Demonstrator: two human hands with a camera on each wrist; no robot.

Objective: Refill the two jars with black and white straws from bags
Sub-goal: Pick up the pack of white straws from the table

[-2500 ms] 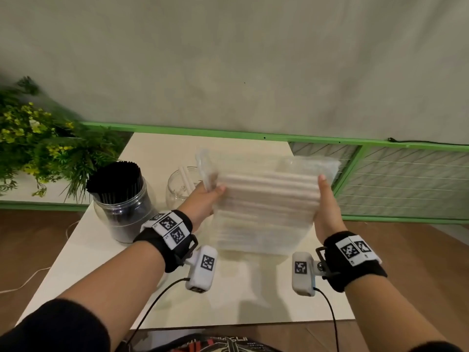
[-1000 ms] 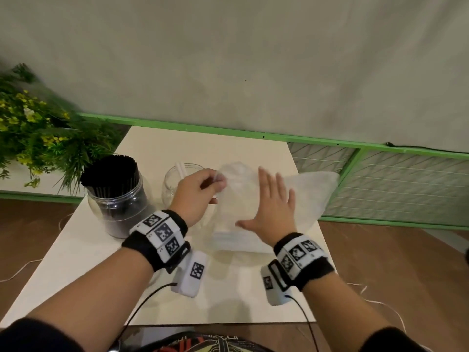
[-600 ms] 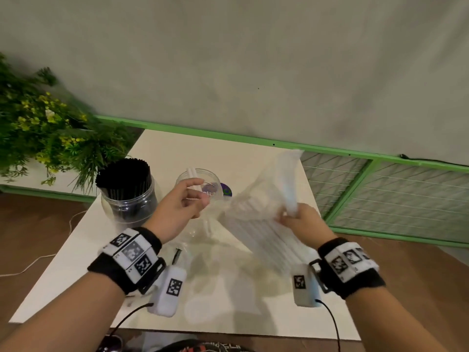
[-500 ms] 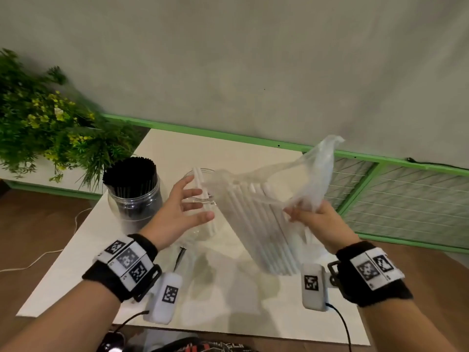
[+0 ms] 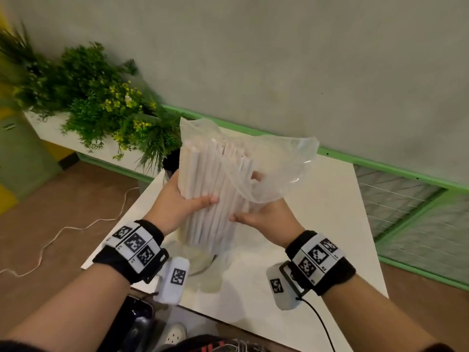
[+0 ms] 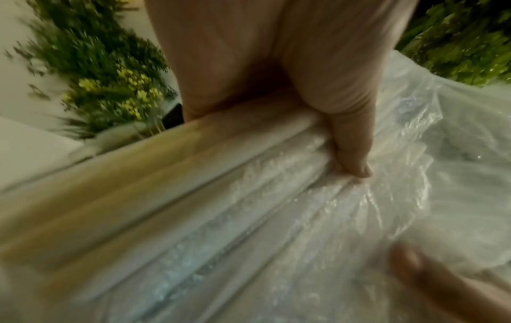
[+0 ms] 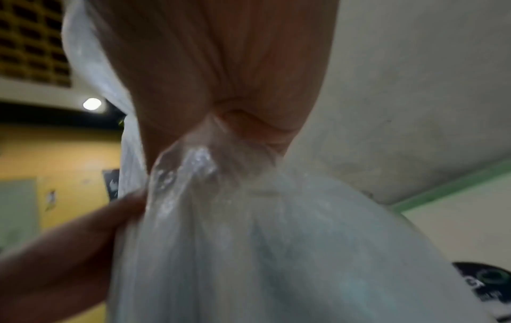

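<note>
A bundle of white straws (image 5: 215, 179) stands nearly upright inside a loose clear plastic bag (image 5: 286, 168), with the bag's mouth open at the top. My left hand (image 5: 187, 201) grips the bundle from the left, thumb across its front. My right hand (image 5: 253, 214) holds it from the right, with bag film bunched in the palm (image 7: 221, 135). The bundle's lower end sits at the clear glass jar (image 5: 200, 260). Behind the bundle only a sliver of the black straws (image 5: 170, 158) shows. In the left wrist view the thumb (image 6: 351, 142) presses the straws (image 6: 193, 174) through the film.
The white table (image 5: 317, 224) ends close in front of me and at the left. A leafy plant with yellow flowers (image 5: 101, 105) stands at the left. A cable (image 5: 63, 232) trails over the wooden floor. Green-framed mesh (image 5: 406, 199) runs along the wall at right.
My left hand left the clear jar's rim and took hold of the bundle. The bundle swung from a slant to nearly upright over the jar, and both hands now hold it.
</note>
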